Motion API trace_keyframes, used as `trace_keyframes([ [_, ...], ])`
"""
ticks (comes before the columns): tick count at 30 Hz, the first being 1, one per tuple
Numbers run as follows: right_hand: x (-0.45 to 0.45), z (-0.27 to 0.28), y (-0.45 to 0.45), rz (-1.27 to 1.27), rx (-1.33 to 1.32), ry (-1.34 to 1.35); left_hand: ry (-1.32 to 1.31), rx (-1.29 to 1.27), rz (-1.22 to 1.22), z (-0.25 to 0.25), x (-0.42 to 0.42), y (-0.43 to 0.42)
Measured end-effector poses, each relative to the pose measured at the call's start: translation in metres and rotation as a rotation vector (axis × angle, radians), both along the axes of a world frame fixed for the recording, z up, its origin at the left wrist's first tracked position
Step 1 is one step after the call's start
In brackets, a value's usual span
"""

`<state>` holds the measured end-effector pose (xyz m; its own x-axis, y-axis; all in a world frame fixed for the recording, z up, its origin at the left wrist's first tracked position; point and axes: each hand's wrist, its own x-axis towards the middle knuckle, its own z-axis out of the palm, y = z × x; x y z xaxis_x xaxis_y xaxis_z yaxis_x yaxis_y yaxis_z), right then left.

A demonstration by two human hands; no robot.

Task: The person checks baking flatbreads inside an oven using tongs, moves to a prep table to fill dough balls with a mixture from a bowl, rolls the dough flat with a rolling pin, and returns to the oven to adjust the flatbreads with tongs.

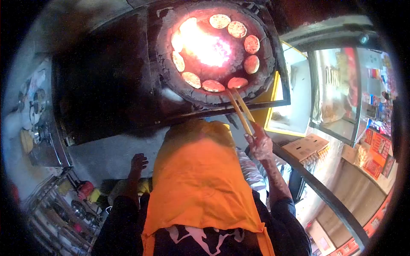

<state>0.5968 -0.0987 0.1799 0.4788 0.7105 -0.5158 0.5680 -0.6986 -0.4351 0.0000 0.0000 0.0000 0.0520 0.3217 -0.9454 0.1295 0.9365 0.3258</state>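
Several round flatbreads point(213, 85) line the inner wall of a round clay oven point(273, 55), around a bright fire point(209, 49). My right hand point(260, 145) grips a pair of long wooden tongs point(242, 112), whose far tips reach over the oven's near rim, close to the flatbread point(237, 82) at the lower right. Whether the tips touch it, I cannot tell. My left hand point(139, 162) hangs beside the orange apron point(200, 179), away from the oven, its fingers partly curled with nothing visible in them.
A dark counter point(102, 77) surrounds the oven on the left. To the right are a yellow-edged case point(294, 94), a cardboard box point(306, 145) and a dark rail point(324, 192). A rack with utensils point(64, 209) stands at the lower left.
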Motion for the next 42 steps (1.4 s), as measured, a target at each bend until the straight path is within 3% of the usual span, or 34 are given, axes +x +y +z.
trace_keyframes([
  [2, 0.007, -0.003, -0.005, -0.002, 0.088, -0.037, 0.094, 0.131, -0.091, 0.015, 0.015, -0.002],
  [6, 0.033, 0.0, 0.011, -0.01, 0.059, -0.164, 0.122, 0.042, -0.021, 0.004, 0.022, 0.011],
  [7, 0.042, -0.002, 0.012, 0.05, 0.18, -0.213, 0.123, 0.069, -0.038, 0.008, 0.02, 0.008],
  [12, 0.102, -0.004, 0.043, 0.034, 0.012, -0.374, 0.179, 0.031, 0.048, 0.003, 0.027, 0.013],
  [15, 0.125, 0.0, 0.075, 0.064, -0.144, -0.464, 0.201, 0.122, -0.071, -0.031, 0.004, 0.003],
  [17, 0.138, -0.002, 0.096, 0.063, -0.206, -0.513, -0.18, -0.003, 0.097, -0.062, -0.031, -0.002],
  [19, 0.152, -0.004, 0.112, 0.109, -0.121, -0.494, -0.075, 0.023, 0.071, -0.049, -0.017, -0.004],
  [23, 0.172, -0.012, 0.147, 0.046, -0.259, -0.519, 0.073, 0.156, -0.04, -0.016, 0.003, -0.012],
  [26, 0.19, -0.03, 0.158, 0.068, -0.281, -0.515, -0.02, 0.044, 0.074, -0.034, -0.022, -0.024],
  [29, 0.197, -0.041, 0.169, 0.105, -0.359, -0.512, 0.029, 0.096, 0.014, -0.021, -0.017, -0.032],
  [32, 0.199, -0.046, 0.179, 0.18, -0.207, -0.5, 0.084, -0.031, 0.04, -0.033, -0.021, -0.035],
  [35, 0.211, -0.065, 0.2, 0.159, -0.219, -0.309, 0.006, -0.001, 0.063, -0.017, -0.014, -0.033],
  [37, 0.235, -0.1, 0.206, 0.299, -0.219, -0.252, 0.004, -0.003, 0.055, -0.009, -0.012, -0.032],
  [40, 0.236, -0.122, 0.202, -0.007, -0.161, -0.182, -0.004, 0.018, 0.046, -0.007, -0.011, -0.034],
  [42, 0.229, -0.114, 0.19, -0.054, -0.109, -0.194, -0.007, 0.035, 0.047, -0.007, -0.01, -0.035],
])
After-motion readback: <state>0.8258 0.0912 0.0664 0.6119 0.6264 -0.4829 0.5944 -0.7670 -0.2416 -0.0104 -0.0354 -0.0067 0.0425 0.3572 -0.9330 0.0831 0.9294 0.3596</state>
